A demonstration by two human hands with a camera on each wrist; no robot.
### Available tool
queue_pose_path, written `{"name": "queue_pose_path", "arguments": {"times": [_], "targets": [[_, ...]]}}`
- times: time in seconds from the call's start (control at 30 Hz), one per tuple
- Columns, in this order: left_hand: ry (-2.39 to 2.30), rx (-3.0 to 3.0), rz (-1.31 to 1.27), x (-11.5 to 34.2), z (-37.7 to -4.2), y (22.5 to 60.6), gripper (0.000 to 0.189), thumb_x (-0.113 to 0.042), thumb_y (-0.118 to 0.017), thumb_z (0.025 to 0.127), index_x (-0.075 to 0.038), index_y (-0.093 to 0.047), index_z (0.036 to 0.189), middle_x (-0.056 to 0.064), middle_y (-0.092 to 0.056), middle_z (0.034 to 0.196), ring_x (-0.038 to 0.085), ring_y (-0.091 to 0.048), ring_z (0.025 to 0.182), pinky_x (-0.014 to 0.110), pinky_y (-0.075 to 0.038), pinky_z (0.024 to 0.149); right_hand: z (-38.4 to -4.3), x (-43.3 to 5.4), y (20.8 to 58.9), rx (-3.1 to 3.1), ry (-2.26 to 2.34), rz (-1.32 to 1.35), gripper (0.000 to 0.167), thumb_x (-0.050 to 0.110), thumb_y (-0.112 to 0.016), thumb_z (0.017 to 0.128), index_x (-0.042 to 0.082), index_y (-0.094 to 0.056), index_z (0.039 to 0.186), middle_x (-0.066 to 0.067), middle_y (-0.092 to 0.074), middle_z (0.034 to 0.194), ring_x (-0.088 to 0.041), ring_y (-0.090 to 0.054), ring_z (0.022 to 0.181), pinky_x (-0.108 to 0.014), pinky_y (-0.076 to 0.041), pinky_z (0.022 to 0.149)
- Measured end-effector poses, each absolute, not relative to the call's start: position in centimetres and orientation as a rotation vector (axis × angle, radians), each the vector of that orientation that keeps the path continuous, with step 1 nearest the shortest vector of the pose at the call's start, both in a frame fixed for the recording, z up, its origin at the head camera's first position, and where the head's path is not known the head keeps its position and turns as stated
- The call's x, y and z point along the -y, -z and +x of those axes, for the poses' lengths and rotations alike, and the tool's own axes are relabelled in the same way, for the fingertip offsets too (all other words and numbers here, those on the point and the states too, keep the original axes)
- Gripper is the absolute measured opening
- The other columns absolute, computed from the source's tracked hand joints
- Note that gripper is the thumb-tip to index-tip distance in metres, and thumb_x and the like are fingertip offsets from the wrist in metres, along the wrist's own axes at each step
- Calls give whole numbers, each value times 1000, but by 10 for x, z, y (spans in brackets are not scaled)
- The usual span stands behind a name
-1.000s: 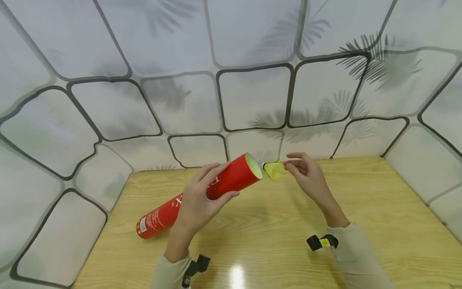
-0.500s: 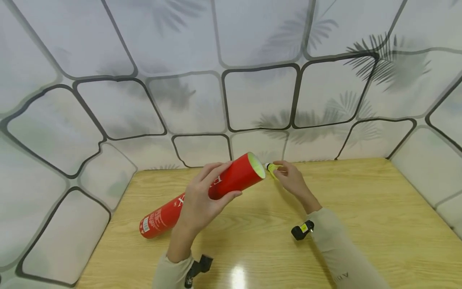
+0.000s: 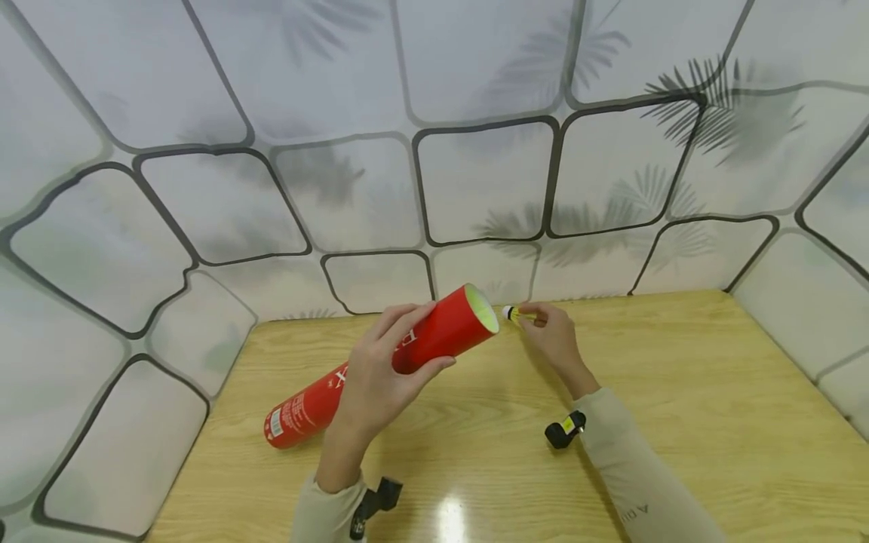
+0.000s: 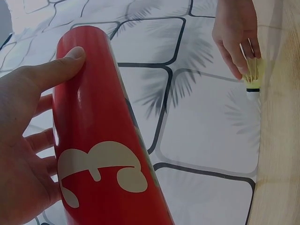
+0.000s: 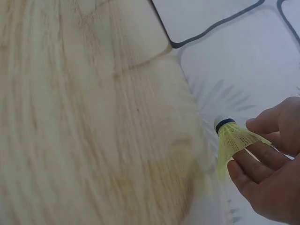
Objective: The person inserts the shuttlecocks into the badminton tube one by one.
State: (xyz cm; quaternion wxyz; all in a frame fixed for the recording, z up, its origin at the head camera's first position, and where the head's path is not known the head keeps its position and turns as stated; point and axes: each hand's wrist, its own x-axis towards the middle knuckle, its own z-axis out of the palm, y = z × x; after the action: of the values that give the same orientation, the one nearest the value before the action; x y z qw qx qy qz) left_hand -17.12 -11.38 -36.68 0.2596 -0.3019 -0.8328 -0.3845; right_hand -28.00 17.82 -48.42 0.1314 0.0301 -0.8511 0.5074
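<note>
In the head view my left hand [image 3: 376,373] grips a long red shuttlecock tube [image 3: 448,332], tilted with its open, pale green-lined mouth up to the right. Its lower end, with a barcode label, is down at the left over the table. My right hand [image 3: 555,341] holds a yellow shuttlecock [image 3: 512,313] by the skirt, just right of the tube's mouth, white cork pointing left. The right wrist view shows the shuttlecock [image 5: 234,138] with fingers under its net skirt and the thumb close above. In the left wrist view the thumb lies along the tube [image 4: 93,108].
A light wood table [image 3: 475,452] lies under both hands. Behind it rises a pale wall covering [image 3: 482,185] with dark outlines and leaf shadows. Small black wrist cameras, one a black block [image 3: 562,431], sit at the sleeves.
My right hand has moved left and its fingers have gone farther over the shuttlecock's skirt. In the last half second the cork shifted slightly right, away from the tube's mouth. The left hand keeps its grip.
</note>
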Motion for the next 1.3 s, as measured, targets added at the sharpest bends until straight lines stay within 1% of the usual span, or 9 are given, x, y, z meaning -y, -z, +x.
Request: {"name": "queue_pose_path", "arguments": {"times": [0.3, 0.47, 0.53, 0.57, 0.7, 0.77, 0.9, 1.1, 1.3], "targets": [[1029, 2252, -837, 112, -170, 366, 67, -25, -90, 81, -19, -62, 141, 1, -63, 130, 19, -63, 112, 36, -60, 84, -255, -195, 464, 2399, -1481, 79, 22, 9, -69, 98, -1, -72, 117, -21, -68, 123, -38, -67, 113, -48, -56, 95], [1026, 2259, -838, 112, -169, 367, 67, -25, -90, 81, -19, -62, 142, 1, -62, 131, 20, -63, 112, 36, -60, 85, -238, -202, 445, 2329, -1474, 150, 22, 10, -70, 98, -2, -72, 117, -20, -73, 114, -34, -71, 102, -19, -56, 84], [1029, 2256, -844, 111, -169, 367, 67, -25, -90, 81, -19, -62, 142, 1, -62, 131, 20, -63, 112, 37, -60, 84, -231, -203, 437, 2294, -1466, 188, 23, 10, -71, 97, -2, -72, 117, -20, -73, 111, -27, -73, 96, -11, -53, 78], [1030, 2254, -847, 111, -169, 367, 68, -26, -90, 81, -19, -62, 142, 2, -62, 131, 21, -63, 112, 38, -61, 84, -228, -204, 432, 2275, -1467, 205, 23, 10, -71, 97, -2, -71, 117, -20, -73, 111, -22, -73, 94, -10, -52, 76], [1025, 2246, -858, 109, -168, 367, 68, -27, -90, 81, -19, -62, 142, 2, -63, 131, 21, -63, 111, 38, -61, 83, -214, -207, 415, 2226, -1442, 249, 25, 8, -73, 96, -2, -71, 118, -22, -74, 109, -2, -69, 86, -10, -52, 74], [1021, 2243, -863, 108, -168, 366, 68, -27, -91, 80, -19, -62, 142, 3, -63, 131, 22, -63, 111, 38, -61, 82, -206, -209, 406, 2199, -1432, 267, 24, 6, -73, 95, -2, -71, 118, -22, -74, 108, 3, -68, 86, -10, -52, 75], [1018, 2243, -862, 107, -166, 366, 68, -28, -91, 80, -19, -62, 142, 3, -62, 131, 22, -63, 112, 38, -61, 82, -191, -210, 387, 2158, -1415, 287, 23, 5, -74, 94, -1, -72, 116, -19, -74, 107, 4, -68, 87, -11, -53, 77], [1024, 2238, -874, 104, -165, 366, 68, -28, -91, 80, -19, -63, 141, 3, -63, 131, 21, -63, 111, 38, -61, 82, -169, -212, 365, 2106, -1405, 310, 23, 3, -76, 92, 1, -73, 115, -7, -75, 104, -1, -70, 88, -13, -54, 76], [1033, 2233, -887, 103, -165, 366, 68, -28, -90, 80, -19, -62, 142, 3, -63, 131, 21, -64, 111, 37, -61, 82, -151, -210, 350, 2060, -1432, 343, 26, -5, -74, 90, -1, -73, 116, -1, -74, 104, -3, -71, 90, -15, -55, 80]]}}
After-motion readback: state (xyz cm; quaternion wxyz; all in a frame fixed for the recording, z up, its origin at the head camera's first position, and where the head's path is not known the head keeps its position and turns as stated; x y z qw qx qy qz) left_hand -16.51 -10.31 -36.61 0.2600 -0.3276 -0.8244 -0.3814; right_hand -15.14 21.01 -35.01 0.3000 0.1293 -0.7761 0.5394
